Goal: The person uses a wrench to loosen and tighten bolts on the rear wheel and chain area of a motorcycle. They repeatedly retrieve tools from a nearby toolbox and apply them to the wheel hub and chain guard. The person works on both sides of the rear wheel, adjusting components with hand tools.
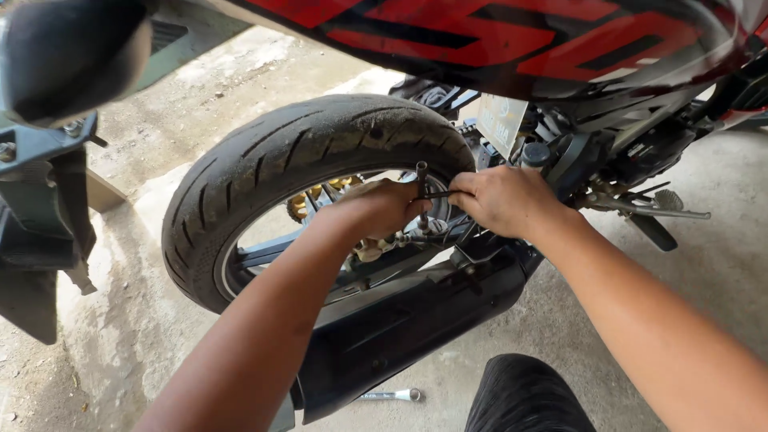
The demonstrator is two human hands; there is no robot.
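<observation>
- The left hand [376, 206] is closed in a fist around the lower part of a dark T-handle wrench [422, 194], with the knuckles turned toward the wheel.
- The wrench shaft stands nearly upright at the hub of the rear wheel; its top end rises above the left hand, and its lower end goes down among the metal parts by the axle, where the exact seat is too cluttered to tell.
- The right hand [500, 200] lies just right of the shaft, its fingers curled and pinching the thin crossbar of the same wrench, so the tool stands between the two hands and touches both.
- The rear tyre [272, 164] is black and dusty, arching up and to the left of both hands; gold-coloured parts show through the spokes behind the left hand.
- A black exhaust muffler [400, 320] runs slantwise below the forearms.
- The red and black bodywork [496, 36] of the motorcycle hangs above the hands.
- A small silver spanner [392, 394] lies on the concrete floor [704, 264], well apart from both hands, beside the person's dark-clad knee [524, 396].
</observation>
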